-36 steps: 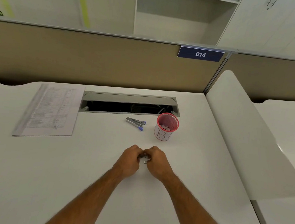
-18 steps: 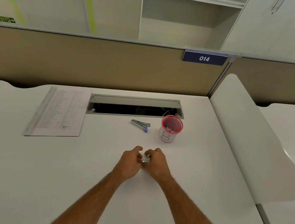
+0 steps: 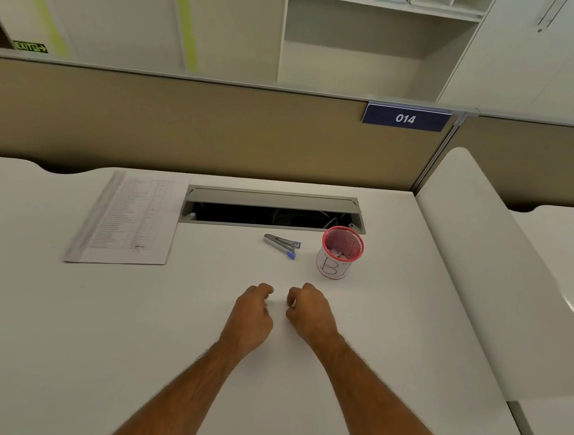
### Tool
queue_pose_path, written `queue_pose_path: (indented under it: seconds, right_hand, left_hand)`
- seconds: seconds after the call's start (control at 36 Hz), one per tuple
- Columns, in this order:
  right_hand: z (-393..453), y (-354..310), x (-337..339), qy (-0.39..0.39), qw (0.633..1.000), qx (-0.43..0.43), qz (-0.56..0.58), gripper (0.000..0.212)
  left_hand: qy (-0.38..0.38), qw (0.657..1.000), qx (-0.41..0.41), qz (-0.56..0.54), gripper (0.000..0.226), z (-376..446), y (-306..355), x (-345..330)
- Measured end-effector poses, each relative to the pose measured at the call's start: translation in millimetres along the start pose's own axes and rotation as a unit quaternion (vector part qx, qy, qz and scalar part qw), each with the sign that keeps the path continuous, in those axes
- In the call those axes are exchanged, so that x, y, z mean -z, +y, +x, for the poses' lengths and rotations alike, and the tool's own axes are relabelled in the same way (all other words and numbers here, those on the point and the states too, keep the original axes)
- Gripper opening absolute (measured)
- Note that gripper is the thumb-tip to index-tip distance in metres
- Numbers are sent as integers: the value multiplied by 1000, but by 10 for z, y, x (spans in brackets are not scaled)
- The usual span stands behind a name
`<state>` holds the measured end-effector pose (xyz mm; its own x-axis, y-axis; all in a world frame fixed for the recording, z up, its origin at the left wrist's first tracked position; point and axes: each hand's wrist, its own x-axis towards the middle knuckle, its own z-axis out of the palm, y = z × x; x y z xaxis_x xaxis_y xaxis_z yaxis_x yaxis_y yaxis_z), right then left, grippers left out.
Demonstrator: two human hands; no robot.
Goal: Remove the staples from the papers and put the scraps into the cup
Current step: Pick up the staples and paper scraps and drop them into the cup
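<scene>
Hovering apart over the table (image 3: 63, 337), left hand (image 3: 252, 314) and right hand (image 3: 310, 313) curling, grip contents impossible to tell. Carrying any pinched scrap straight over the cup (image 3: 341, 252), releasing low. Papers (image 3: 127, 218) lying far left.

left hand (image 3: 250, 312) and right hand (image 3: 311, 310) now parted, scrap gone

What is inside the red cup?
The cup holds a few pale scraps, seen through its open top. Its wall and white label hide anything lower down, so how full it is cannot be told.
</scene>
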<state>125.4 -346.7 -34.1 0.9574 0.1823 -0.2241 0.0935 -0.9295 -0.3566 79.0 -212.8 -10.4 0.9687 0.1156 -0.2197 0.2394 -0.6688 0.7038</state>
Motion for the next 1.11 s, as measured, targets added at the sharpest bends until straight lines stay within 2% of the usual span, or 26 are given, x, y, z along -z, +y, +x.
queue_pose_path:
  seconds: [0.39, 0.78, 0.89, 1.0, 1.11]
  right_hand:
    - [74, -4, 113, -48, 995, 32, -75, 18]
    - [116, 73, 147, -65, 997, 9, -39, 17]
    - [103, 104, 215, -67, 997, -25, 7, 15]
    - [68, 186, 351, -42, 987, -79, 135, 11]
    - [34, 219, 543, -12, 971, -94, 219, 10]
  left_hand:
    - [-6, 1000, -18, 10, 36, -22, 124, 42]
    - [-7, 1000, -20, 2, 34, -13, 113, 11]
    - [-3, 1000, -25, -1, 33, 10, 122, 14]
    - [0, 1000, -27, -3, 33, 45, 128, 23]
    - [2, 999, -32, -3, 31, 87, 140, 10]
